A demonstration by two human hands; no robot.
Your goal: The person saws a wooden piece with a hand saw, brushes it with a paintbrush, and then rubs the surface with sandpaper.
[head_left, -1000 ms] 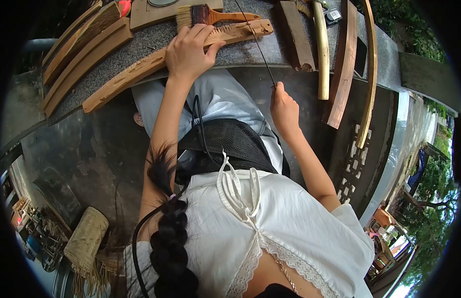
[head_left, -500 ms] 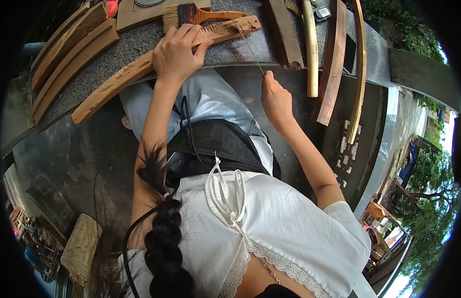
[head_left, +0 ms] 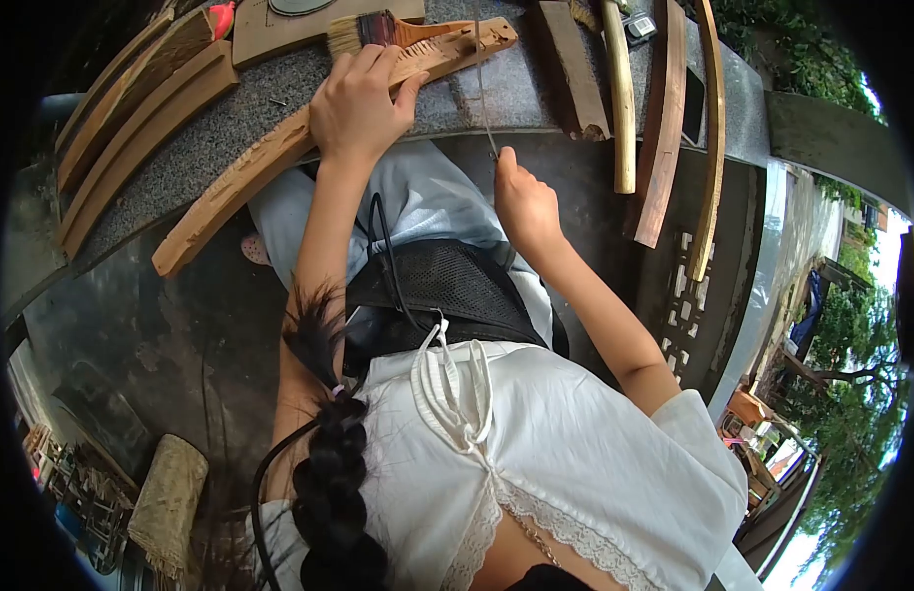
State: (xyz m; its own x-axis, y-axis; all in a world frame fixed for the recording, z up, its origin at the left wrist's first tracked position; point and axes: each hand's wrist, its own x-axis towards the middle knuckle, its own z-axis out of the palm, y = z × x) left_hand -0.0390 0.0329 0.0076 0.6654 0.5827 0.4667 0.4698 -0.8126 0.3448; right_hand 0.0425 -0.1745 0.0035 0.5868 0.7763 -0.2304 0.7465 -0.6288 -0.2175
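Observation:
My left hand [head_left: 361, 106] is wrapped over a long, carved strip of wood [head_left: 245, 165], pressing it on the edge of the stone table [head_left: 279, 87]. Its far end carries a row of small notches and a hole; the near end juts out past the table edge. Closed in my right hand [head_left: 528, 205] is a long, thin, blade-like tool [head_left: 482, 97]. That tool stretches away over the notched end and crosses the wood near the hole. Its handle is hidden in my fist. A paintbrush [head_left: 378, 32] lies just behind the wood.
Curved wooden pieces [head_left: 149, 148] lie at the left. A dark wood block [head_left: 570, 74], a pale round stick [head_left: 620, 108], a reddish slat [head_left: 662, 138] and a thin strip [head_left: 714, 138] overhang or near the front edge at right. A flat board [head_left: 309, 32] sits at the back.
My right hand has moved left with the thin tool, which now stands steeper across the wood. The strip's near end has shifted slightly toward me, with my left hand still on it.

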